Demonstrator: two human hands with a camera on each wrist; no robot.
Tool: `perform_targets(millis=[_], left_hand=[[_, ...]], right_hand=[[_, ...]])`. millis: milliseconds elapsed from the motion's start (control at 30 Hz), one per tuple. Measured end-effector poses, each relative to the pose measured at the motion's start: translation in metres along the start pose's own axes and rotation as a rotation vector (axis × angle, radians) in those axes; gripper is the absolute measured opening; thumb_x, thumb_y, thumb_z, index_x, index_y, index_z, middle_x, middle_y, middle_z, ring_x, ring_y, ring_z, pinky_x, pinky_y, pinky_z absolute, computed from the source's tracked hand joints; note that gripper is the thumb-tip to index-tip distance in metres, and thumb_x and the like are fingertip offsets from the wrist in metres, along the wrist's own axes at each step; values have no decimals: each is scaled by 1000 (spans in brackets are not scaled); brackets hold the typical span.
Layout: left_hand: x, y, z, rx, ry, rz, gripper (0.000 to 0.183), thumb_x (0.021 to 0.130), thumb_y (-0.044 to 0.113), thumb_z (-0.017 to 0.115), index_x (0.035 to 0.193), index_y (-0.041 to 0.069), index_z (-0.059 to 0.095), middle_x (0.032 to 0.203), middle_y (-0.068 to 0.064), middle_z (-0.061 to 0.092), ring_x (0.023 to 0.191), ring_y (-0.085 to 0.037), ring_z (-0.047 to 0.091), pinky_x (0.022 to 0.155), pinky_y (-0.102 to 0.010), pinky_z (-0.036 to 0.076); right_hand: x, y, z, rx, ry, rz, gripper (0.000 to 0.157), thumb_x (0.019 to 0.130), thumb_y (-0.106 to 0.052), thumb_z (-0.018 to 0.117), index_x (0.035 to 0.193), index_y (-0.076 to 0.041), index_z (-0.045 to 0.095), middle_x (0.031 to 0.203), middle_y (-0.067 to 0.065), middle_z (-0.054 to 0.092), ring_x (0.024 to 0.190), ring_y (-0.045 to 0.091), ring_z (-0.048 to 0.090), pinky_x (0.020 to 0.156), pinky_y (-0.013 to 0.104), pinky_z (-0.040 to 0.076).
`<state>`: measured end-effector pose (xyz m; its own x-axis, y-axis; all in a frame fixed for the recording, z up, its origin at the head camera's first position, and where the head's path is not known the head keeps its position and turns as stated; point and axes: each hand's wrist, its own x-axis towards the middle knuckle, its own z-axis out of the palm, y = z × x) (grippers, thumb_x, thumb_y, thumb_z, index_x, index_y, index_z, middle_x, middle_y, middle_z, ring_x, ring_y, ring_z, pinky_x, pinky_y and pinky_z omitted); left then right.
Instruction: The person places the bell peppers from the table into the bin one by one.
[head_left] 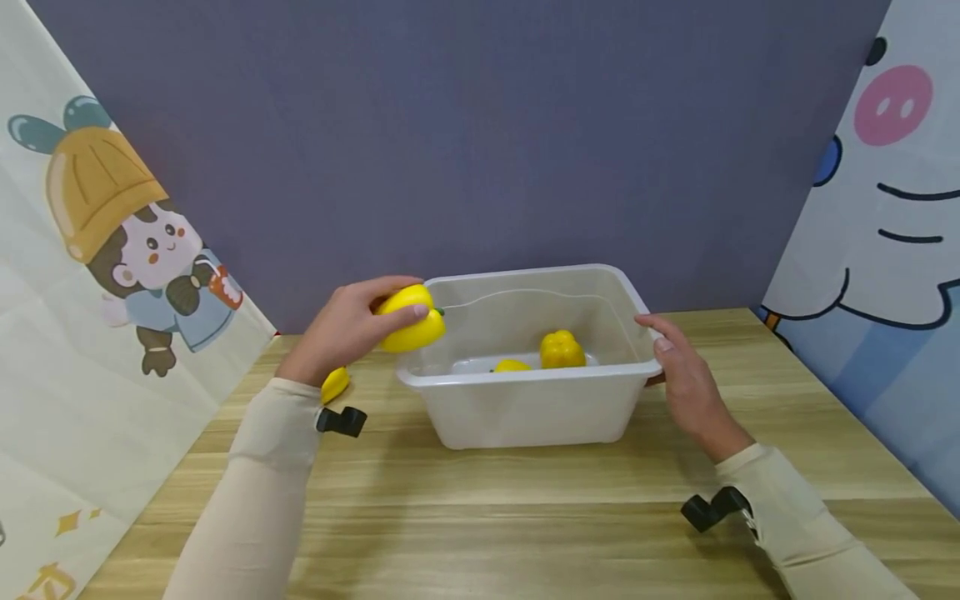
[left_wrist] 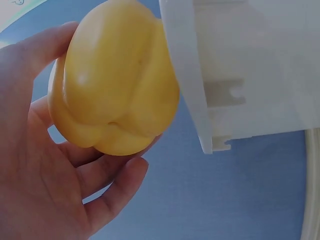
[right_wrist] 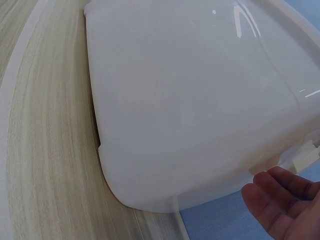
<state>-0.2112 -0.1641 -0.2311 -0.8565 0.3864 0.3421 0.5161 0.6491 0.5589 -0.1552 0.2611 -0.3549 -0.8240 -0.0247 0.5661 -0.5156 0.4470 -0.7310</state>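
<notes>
A yellow bell pepper [head_left: 411, 321] with a green stem is gripped by my left hand [head_left: 347, 327] at the left rim of a white plastic bin [head_left: 525, 412]. In the left wrist view the bell pepper [left_wrist: 117, 75] shows its lobed underside beside the bin's rim [left_wrist: 185, 65], thumb on one side and fingers beneath. My right hand [head_left: 686, 387] holds the bin's right rim, thumb on top, fingers under the edge. Inside the bin sit a yellow bell pepper [head_left: 562, 349] and another yellow piece [head_left: 512, 365], mostly hidden by the front wall.
Another yellow object [head_left: 335, 384] lies on the wooden table [head_left: 480, 517], partly hidden behind my left wrist. A dark grey panel [head_left: 480, 133] rises behind the bin. Printed cartoon sheets stand at the left [head_left: 90, 333] and right [head_left: 885, 275].
</notes>
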Motion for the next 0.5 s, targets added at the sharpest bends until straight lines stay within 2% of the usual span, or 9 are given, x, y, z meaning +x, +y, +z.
perform_targets(millis=[233, 500], left_hand=[[8, 11, 1, 57, -39, 9, 52, 88, 62, 66, 133, 35, 64, 120, 9, 66, 96, -18, 58, 81, -39, 45], [17, 17, 3, 37, -86, 17, 52, 87, 66, 66, 130, 38, 65, 119, 11, 65, 95, -17, 59, 81, -39, 47]], right_hand=[[1, 0, 0, 19, 12, 4, 45, 110, -26, 28, 147, -5, 44, 127, 24, 53, 84, 8, 57, 64, 23, 52], [0, -4, 1, -6, 6, 22, 44, 110, -23, 27, 148, -5, 43, 129, 23, 54, 87, 6, 55, 66, 27, 53]])
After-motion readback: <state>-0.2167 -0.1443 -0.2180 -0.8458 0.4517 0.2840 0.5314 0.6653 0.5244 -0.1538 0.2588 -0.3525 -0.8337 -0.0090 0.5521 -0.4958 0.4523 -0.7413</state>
